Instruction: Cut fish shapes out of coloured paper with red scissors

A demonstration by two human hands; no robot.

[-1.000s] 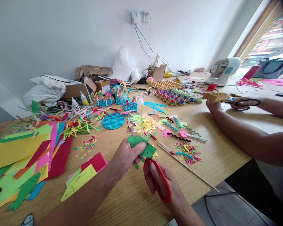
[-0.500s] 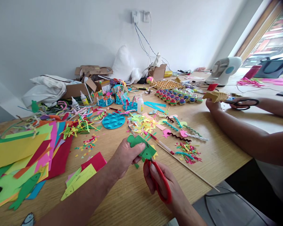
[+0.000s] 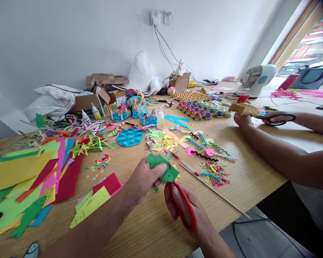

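Here, the left grip [image 3: 143,176] holds green paper [image 3: 169,174], fingers [image 3: 155,183] probably curled beneath.

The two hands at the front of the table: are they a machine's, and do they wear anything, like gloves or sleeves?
They are a person's. The left hand and right hand are ungloved, and the forearms show no sleeves. I can make out no rings, watch, cables or markings.
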